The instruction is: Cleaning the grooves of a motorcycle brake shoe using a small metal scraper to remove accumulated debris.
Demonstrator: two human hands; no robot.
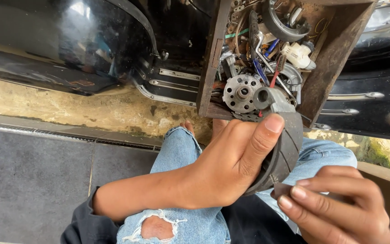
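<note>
the left hand (231,162) gripped a curved grey brake shoe (281,149), thumb pressed across its upper end and fingers wrapped behind it, the forearm reaching in from the lower left over a knee in torn blue jeans (177,226). just above that hand sat a rusty wooden box (326,68) crowded with parts: a round perforated metal disc (241,93) nearest the thumb, a white plastic piece (298,53) further up, loose wires and another curved shoe at the top. right of the brake shoe's lower end, the right hand (335,210) pinched a small dark flat piece (281,190) between fingertips, touching or nearly touching the shoe's edge. beyond both hands lay black glossy vehicle bodywork (68,40).
</note>
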